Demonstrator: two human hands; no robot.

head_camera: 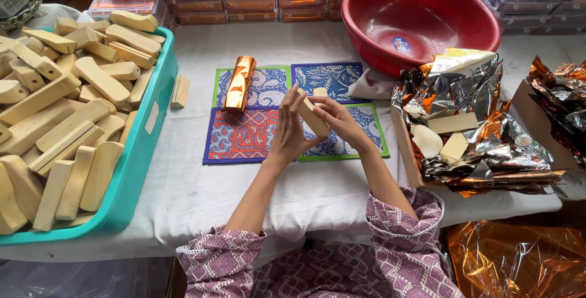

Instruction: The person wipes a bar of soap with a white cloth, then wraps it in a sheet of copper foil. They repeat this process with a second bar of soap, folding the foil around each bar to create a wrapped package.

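Both hands hold one wooden block [313, 115] above patterned mats [244, 133].
Left hand [287, 133] and right hand [337, 121] each pinch it; copper foil roll [238, 84] lies left of block; wrapping likely needs foil fetched.

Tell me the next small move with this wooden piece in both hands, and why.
Probably lower the wooden piece onto the patterned mats beside the copper foil roll. Both the left hand and right hand hold it bare above the mats, with foil lying close by.
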